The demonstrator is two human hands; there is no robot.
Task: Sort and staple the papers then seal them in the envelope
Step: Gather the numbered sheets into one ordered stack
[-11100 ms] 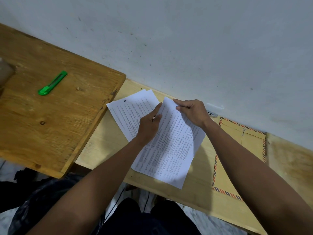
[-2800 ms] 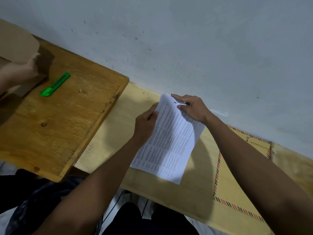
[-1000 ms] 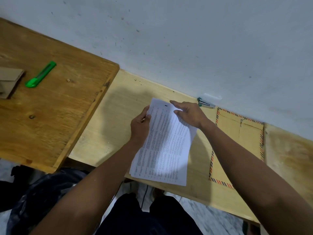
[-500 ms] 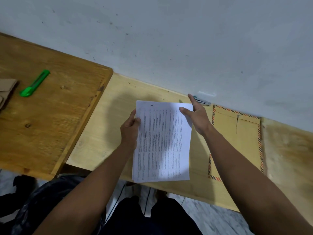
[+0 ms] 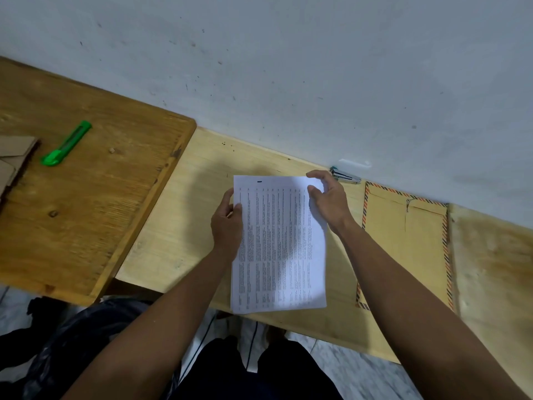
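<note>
Several printed papers [image 5: 278,243] sit squared in a stack on the pale table [image 5: 173,241], their near edge hanging over its front. My left hand [image 5: 226,223] pinches the left edge; my right hand [image 5: 328,202] curls loosely at the top right corner, thumb on the sheet. Sorting looks done, I judge. Next I need the stapler [image 5: 345,176] by the wall, just beyond my right fingers, while the envelope [image 5: 403,249] waits further right
</note>
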